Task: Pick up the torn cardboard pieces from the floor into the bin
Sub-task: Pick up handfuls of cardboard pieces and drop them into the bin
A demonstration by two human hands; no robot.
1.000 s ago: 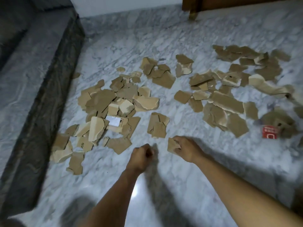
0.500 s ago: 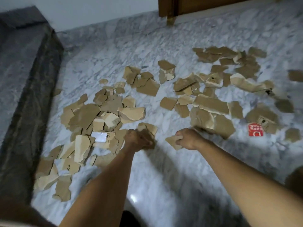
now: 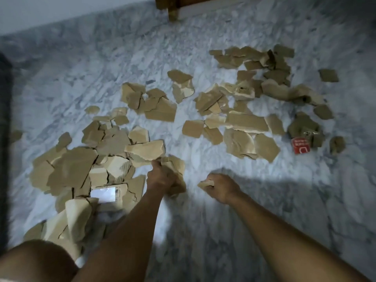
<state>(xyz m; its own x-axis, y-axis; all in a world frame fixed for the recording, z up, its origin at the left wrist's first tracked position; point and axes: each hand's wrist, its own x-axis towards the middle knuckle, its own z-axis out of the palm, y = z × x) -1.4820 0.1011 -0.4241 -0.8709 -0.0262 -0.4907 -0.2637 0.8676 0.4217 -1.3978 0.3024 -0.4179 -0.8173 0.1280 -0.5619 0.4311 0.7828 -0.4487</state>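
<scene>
Torn brown cardboard pieces lie scattered over the marble floor (image 3: 101, 64), in a left heap (image 3: 85, 171) and a right spread (image 3: 246, 123). My left hand (image 3: 162, 178) grips a cardboard piece (image 3: 175, 165) at the right edge of the left heap. My right hand (image 3: 220, 187) is closed round a small cardboard scrap (image 3: 204, 183), just above the floor. No bin is in view.
A red printed scrap (image 3: 301, 146) lies at the right of the spread. A piece with a white label (image 3: 102, 194) sits in the left heap. A dark raised ledge (image 3: 4, 139) runs along the left. A wooden furniture leg (image 3: 173, 9) stands at the far wall. My knee (image 3: 34, 261) shows at bottom left.
My left hand reached forward from bare floor to the piece by the heap and took hold of it. The right hand kept its scrap. The camera view shifted left and closer.
</scene>
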